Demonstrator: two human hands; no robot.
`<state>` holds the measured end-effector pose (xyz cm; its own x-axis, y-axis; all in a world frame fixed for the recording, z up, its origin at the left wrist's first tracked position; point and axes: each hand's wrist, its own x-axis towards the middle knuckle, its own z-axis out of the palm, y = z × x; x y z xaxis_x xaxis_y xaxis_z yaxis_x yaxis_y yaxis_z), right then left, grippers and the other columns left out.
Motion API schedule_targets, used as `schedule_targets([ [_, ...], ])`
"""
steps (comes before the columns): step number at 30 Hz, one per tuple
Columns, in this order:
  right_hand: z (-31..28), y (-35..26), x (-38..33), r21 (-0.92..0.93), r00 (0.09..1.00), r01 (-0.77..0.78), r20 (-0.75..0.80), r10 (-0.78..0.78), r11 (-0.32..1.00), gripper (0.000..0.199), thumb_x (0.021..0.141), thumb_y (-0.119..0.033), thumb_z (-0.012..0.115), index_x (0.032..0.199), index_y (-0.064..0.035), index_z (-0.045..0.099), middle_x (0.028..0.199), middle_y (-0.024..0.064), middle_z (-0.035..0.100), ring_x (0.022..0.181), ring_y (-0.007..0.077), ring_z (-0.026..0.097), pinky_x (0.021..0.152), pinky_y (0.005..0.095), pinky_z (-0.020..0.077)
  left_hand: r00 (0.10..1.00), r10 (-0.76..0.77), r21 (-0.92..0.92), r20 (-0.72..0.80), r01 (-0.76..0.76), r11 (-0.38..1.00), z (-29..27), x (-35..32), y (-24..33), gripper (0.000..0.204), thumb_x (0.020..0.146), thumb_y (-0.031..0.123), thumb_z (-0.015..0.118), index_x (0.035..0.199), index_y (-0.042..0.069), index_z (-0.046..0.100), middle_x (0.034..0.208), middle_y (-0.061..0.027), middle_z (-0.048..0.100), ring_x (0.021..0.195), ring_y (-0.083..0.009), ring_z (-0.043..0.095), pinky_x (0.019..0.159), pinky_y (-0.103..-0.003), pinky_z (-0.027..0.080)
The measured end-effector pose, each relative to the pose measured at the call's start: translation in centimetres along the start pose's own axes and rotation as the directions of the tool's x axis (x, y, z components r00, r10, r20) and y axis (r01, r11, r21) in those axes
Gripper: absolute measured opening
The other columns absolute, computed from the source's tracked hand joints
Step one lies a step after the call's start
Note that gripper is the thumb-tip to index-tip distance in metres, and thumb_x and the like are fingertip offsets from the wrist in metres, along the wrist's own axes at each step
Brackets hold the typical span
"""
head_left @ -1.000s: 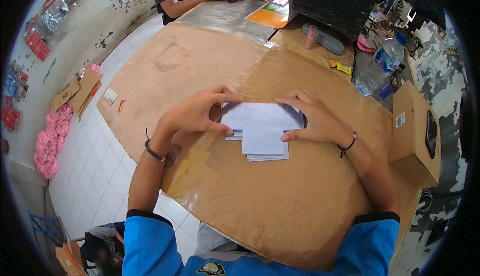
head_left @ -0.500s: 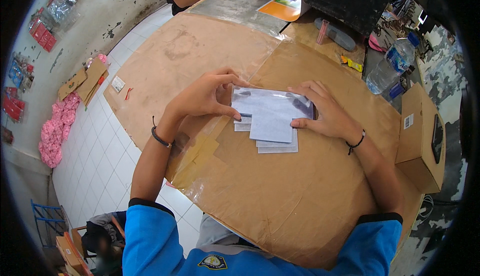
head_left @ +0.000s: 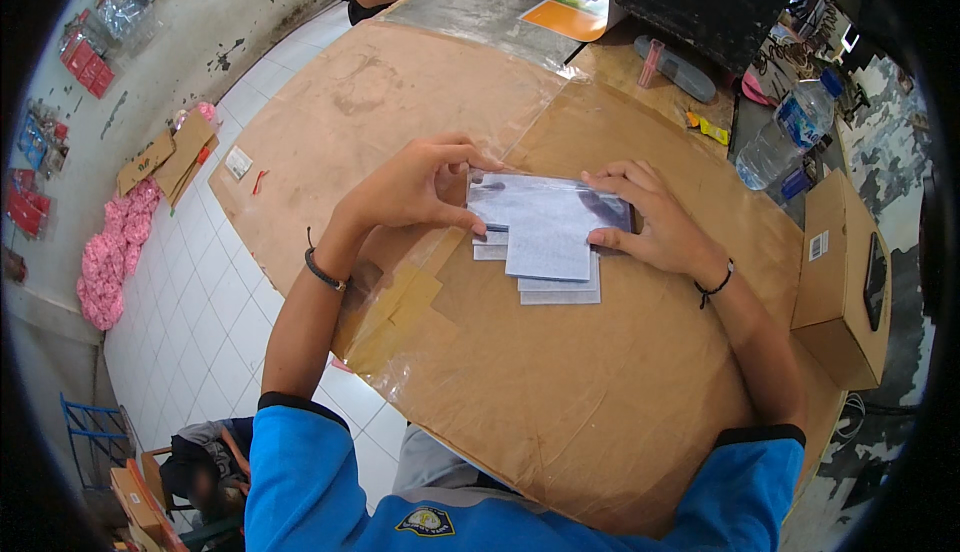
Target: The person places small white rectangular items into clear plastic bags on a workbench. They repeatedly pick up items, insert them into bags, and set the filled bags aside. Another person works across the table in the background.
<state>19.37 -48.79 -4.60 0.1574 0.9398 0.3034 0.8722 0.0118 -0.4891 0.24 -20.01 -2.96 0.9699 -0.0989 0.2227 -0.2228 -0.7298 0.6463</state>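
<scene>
I see the left hand (head_left: 405,190) and right hand (head_left: 658,229) gripping the pale sheets (head_left: 548,240) at both sides; uneven squeezing could slide them crooked.

Open room is running across the brown table covering (head_left: 560,392) from the near edge up to the pale stacked sheets (head_left: 548,242), and over the table's far-left part. The left hand (head_left: 420,187) and right hand (head_left: 655,222) are gripping the sheets' ends, barring sideways entry. A cardboard box (head_left: 825,277) is blocking the right edge; a bottle (head_left: 785,137) and black case (head_left: 710,2) are obstructing the far right.
</scene>
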Motion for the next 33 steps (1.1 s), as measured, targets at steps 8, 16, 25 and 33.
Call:
schedule_targets([
  [8,0.0,-0.1,0.0,-0.051,0.999,0.034,0.027,-0.033,0.998,0.057,0.085,-0.040,0.078,0.131,-0.0070,0.067,0.126,0.0148,0.060,0.118,0.0310,0.054,0.105,0.0400,0.0411,1.000,-0.012,0.029,-0.008,0.012,1.000,0.0,0.0,-0.3,0.067,0.066,0.035,0.095,0.123,0.009,0.070,0.103,-0.0060,0.064,0.090,-0.0190,0.056,0.078,-0.032,0.047],
  [16,0.2,0.0,0.0,-0.106,1.000,0.010,-0.002,-0.011,0.994,0.071,0.087,-0.051,0.073,0.140,-0.0073,0.056,0.129,0.0165,0.059,0.118,0.0341,0.053,0.105,0.0424,0.0410,0.998,0.047,0.008,-0.031,-0.047,0.999,0.2,0.0,-1.0,0.062,0.065,0.032,0.095,0.118,0.008,0.072,0.109,-0.0094,0.065,0.104,-0.0238,0.061,0.091,-0.035,0.048],
  [25,0.1,-0.8,-0.3,-0.082,0.998,0.035,-0.046,-0.039,0.996,0.061,0.087,-0.044,0.076,0.133,-0.0071,0.061,0.123,0.0146,0.060,0.114,0.0327,0.055,0.102,0.0413,0.0432,1.000,0.021,0.028,-0.008,-0.021,0.999,0.3,-0.1,0.0,0.060,0.065,0.027,0.095,0.116,0.005,0.071,0.116,-0.0103,0.064,0.111,-0.0264,0.061,0.100,-0.037,0.047],
  [33,0.0,-0.7,-0.4,-0.029,0.995,0.058,-0.079,-0.060,0.998,0.048,0.085,-0.037,0.080,0.122,-0.0080,0.068,0.120,0.0119,0.061,0.114,0.0301,0.054,0.100,0.0401,0.0434,0.998,0.048,0.033,0.048,-0.050,0.998,0.5,0.2,0.8,0.068,0.069,0.028,0.093,0.129,0.009,0.066,0.121,-0.0100,0.062,0.115,-0.0260,0.058,0.101,-0.037,0.045],
])
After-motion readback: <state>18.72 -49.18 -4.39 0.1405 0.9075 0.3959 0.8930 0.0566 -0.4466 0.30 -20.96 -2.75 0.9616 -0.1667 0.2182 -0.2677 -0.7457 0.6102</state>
